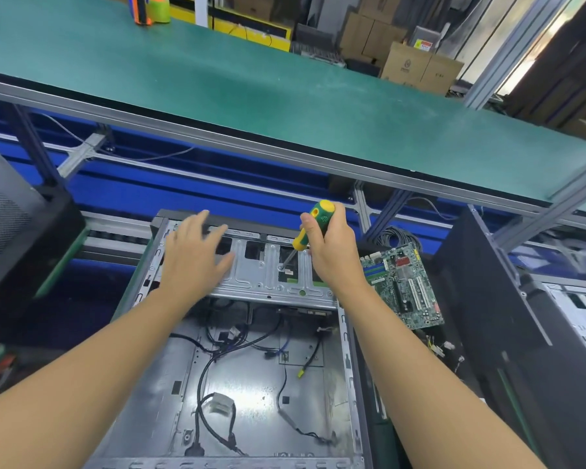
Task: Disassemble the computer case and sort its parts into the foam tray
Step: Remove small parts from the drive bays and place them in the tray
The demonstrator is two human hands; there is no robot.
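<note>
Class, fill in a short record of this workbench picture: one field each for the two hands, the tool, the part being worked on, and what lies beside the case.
left hand: fingers straight and spread, over the left of the drive cage; contact unclear
right hand: grips the screwdriver by its handle
screwdriver: green and yellow, tilted, tip at a screw on the drive cage
computer case: open side up, loose cables inside
beside the case: motherboard, to its right
</note>
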